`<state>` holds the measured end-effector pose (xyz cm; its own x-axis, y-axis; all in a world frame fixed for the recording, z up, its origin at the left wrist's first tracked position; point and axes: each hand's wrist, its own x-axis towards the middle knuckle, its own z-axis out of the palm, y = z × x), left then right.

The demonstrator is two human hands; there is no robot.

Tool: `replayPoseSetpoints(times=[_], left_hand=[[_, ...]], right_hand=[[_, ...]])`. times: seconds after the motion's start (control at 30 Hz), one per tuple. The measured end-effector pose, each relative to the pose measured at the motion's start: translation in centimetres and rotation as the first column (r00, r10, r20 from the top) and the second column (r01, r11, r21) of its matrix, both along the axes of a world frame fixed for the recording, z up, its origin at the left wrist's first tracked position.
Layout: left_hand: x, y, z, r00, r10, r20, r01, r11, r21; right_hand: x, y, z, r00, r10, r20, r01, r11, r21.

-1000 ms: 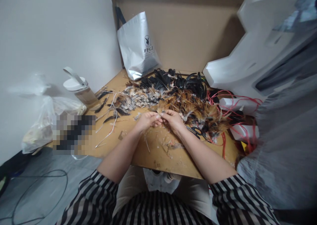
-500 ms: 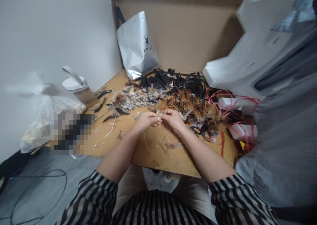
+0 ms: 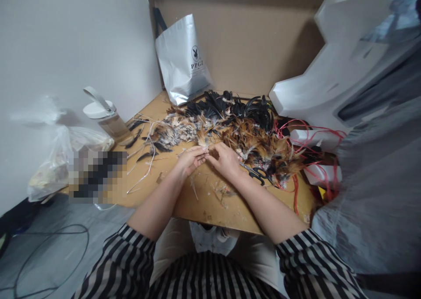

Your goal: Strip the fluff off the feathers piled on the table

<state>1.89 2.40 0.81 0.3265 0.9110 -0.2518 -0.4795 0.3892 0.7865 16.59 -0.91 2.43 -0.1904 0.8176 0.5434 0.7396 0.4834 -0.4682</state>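
My left hand (image 3: 192, 159) and my right hand (image 3: 225, 160) meet over the front of the table, fingertips nearly touching. A small tan feather (image 3: 201, 138) sticks up from the pinched fingers of my left hand. My right hand is closed, thumb against curled fingers, beside the feather's base; what it grips is too small to make out. Right behind the hands lie brown feathers (image 3: 250, 134), black feathers (image 3: 219, 103) and pale fluffy feathers (image 3: 177, 130) in heaps. Black-handled scissors (image 3: 258, 174) rest by my right wrist, partly under the brown feathers.
A silver bag (image 3: 180, 62) stands at the back. On the left are a lidded bottle (image 3: 112, 123), white strings (image 3: 144, 176) and a clear plastic bag (image 3: 52, 163). Red strings (image 3: 296, 189) and white foam blocks (image 3: 324, 176) crowd the right side. Feather scraps (image 3: 226, 187) litter the table front.
Both hands have shifted slightly left, and the tan feather now stands clear above the left fingertips. My right hand has turned and curled more. More of the scissors shows.
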Motion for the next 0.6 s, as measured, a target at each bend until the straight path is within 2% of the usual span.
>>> replayPoseSetpoints(times=[0.13, 0.33, 0.47, 0.6], left_hand=[[0.2, -0.3, 0.0, 1.000, -0.004, -0.030, 0.005, 1.000, 0.018], [0.4, -0.3, -0.2, 0.988, 0.016, -0.157, 0.003, 0.993, 0.121], [0.5, -0.1, -0.4, 0.959, 0.106, -0.261, -0.052, 0.978, 0.204], [0.6, -0.3, -0.2, 0.929, 0.114, -0.352, -0.029, 0.970, 0.239]], right_hand=[[-0.1, 0.2, 0.1, 0.990, -0.067, 0.128, 0.062, 0.997, 0.046], [-0.1, 0.6, -0.1, 0.996, -0.070, 0.063, 0.071, 0.997, -0.010], [0.2, 0.6, 0.4, 0.992, 0.026, -0.123, -0.036, 0.996, -0.078], [0.5, 0.6, 1.1, 0.917, 0.021, -0.399, -0.051, 0.997, -0.064]])
